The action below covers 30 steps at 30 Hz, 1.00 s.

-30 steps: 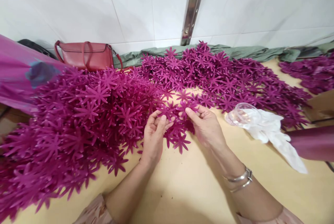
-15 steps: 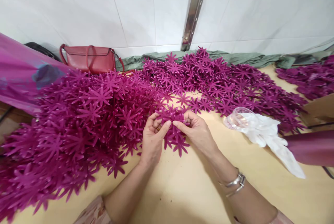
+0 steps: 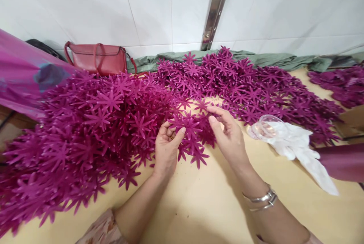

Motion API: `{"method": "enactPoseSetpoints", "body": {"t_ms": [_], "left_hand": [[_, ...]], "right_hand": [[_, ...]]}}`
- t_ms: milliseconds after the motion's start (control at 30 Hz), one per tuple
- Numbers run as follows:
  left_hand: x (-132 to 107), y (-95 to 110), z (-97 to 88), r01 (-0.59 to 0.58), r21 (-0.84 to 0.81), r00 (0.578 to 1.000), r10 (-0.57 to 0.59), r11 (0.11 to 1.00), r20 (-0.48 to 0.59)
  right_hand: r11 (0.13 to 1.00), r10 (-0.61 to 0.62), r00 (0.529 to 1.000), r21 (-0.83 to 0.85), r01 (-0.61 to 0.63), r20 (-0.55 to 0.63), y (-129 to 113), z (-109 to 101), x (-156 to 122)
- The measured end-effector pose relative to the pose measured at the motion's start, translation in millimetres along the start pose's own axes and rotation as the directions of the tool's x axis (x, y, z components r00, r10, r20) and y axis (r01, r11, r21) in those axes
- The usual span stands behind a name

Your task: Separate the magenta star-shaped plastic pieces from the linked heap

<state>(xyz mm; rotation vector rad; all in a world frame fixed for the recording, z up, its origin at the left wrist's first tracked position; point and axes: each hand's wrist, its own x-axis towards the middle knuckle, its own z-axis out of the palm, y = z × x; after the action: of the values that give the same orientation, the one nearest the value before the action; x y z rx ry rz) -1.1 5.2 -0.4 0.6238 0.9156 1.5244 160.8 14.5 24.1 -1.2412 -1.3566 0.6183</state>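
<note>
My left hand [image 3: 166, 149] is closed on a small bunch of magenta star-shaped flower pieces [image 3: 189, 132], thumb on top, just above the tan table. My right hand [image 3: 229, 136] hovers to the right of that bunch with its fingers loosely curled and apart, nothing in them, fingertips near a loose flower piece [image 3: 202, 104]. A big heap of the same magenta flowers [image 3: 85, 130] lies to the left. Another spread of them [image 3: 250, 88] runs along the back and right.
A red handbag [image 3: 98, 58] stands against the white tiled wall. A metal bracket [image 3: 216, 7] hangs on the wall. White plastic wrap with a clear cup [image 3: 284, 139] lies right of my hands. Green cloth [image 3: 273, 60] lines the back edge. Pink plastic [image 3: 19, 73] is at left.
My right hand has let go of the bunch and moved up and to the right, fingers opening. My left hand keeps the bunch in about the same place.
</note>
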Motion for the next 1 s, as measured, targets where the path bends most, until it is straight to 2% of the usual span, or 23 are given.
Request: {"method": "enactPoseSetpoints", "body": {"t_ms": [67, 100, 233, 333, 500, 867, 1000], "left_hand": [[-1, 2, 1.7, 0.002, 0.014, 0.999, -0.003, 1.0, 0.042], [-2, 3, 2.5, 0.005, 0.024, 0.998, -0.007, 1.0, 0.065], [-3, 5, 3.1, -0.003, 0.034, 0.996, 0.0, 0.999, 0.085], [-2, 3, 0.7, -0.018, 0.005, 0.997, 0.018, 1.0, 0.07], [0, 1, -1.8, -0.016, -0.013, 0.999, 0.017, 1.0, 0.041], [-2, 5, -1.0, -0.027, -0.05, 0.985, 0.035, 0.998, 0.168], [-3, 6, 0.4, -0.033, -0.028, 0.985, 0.037, 0.999, 0.171]], "right_hand": [[0.998, -0.055, 0.996, -0.023, 0.056, 0.075, -3, 4, -3], [0.999, -0.044, 0.992, -0.006, 0.045, 0.121, -3, 6, -4], [0.987, 0.094, 0.968, 0.109, -0.122, 0.233, -3, 13, -8], [0.96, 0.176, 0.952, 0.169, -0.222, 0.249, -4, 13, -9], [0.94, 0.214, 0.942, 0.206, -0.27, 0.258, -4, 11, -8], [0.91, 0.254, 0.907, 0.234, -0.342, 0.337, -3, 12, -10], [0.89, 0.276, 0.898, 0.26, -0.374, 0.344, -2, 14, -11]]}}
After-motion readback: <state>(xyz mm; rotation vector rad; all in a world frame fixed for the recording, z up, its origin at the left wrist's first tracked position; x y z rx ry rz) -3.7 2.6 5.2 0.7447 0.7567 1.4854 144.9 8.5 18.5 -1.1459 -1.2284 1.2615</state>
